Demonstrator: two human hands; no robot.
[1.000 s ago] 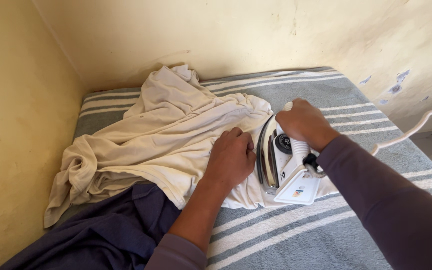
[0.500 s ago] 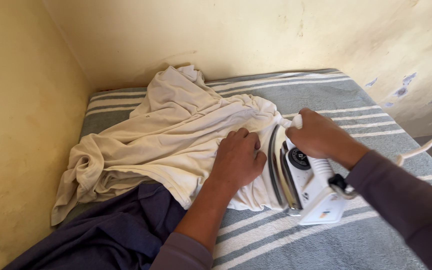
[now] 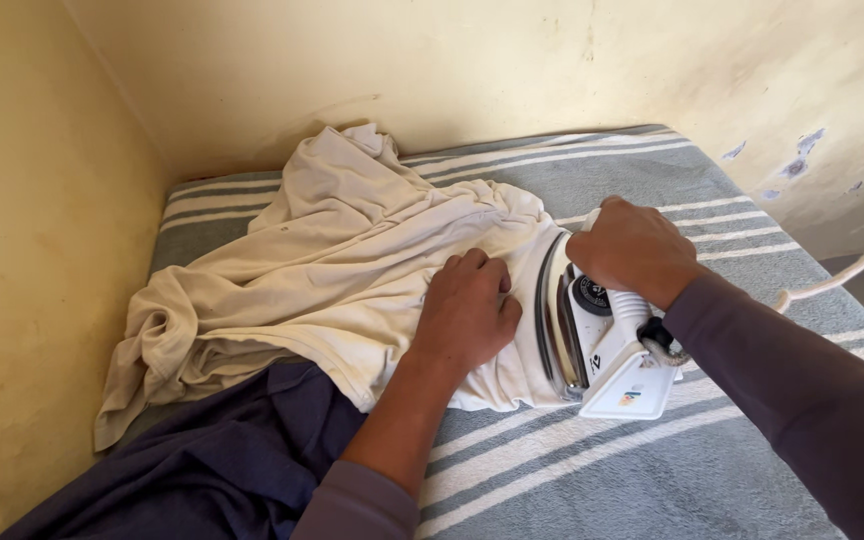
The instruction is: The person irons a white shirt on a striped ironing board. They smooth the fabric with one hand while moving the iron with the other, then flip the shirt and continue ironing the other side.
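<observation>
From my remote seat I log the white iron (image 3: 597,335) as the landmark. It sits tilted up on one long edge at the near right corner of the cream garment (image 3: 352,260), soleplate facing the cloth, heel pointing back toward the wearer. The right hand (image 3: 632,250) is over the iron's handle, fingers (image 3: 602,262) wrapped tight around it. The left hand (image 3: 467,315) lies just beside the iron on its garment side, palm down, fingers (image 3: 472,268) loosely curled and pressing the cream fabric flat; they pinch nothing that I can see. The garment itself spreads away from the iron toward the far left corner, heavily rumpled there, with only the patch next to the iron looking smooth. A dark blue cloth (image 3: 212,460) lies nearer the wearer than the iron, partly tucked under the cream hem. Everything rests on a grey striped blanket (image 3: 652,470), and a pale cord (image 3: 842,270) trails off beyond the iron's right side. My judgement on doing this stroke well: the soleplate needs to go fully flat before it moves, the left hand should keep the cloth taut while staying clear of the hot edge it now almost touches, and the cord wants slack behind the iron so it does not drag over the pressed patch.
</observation>
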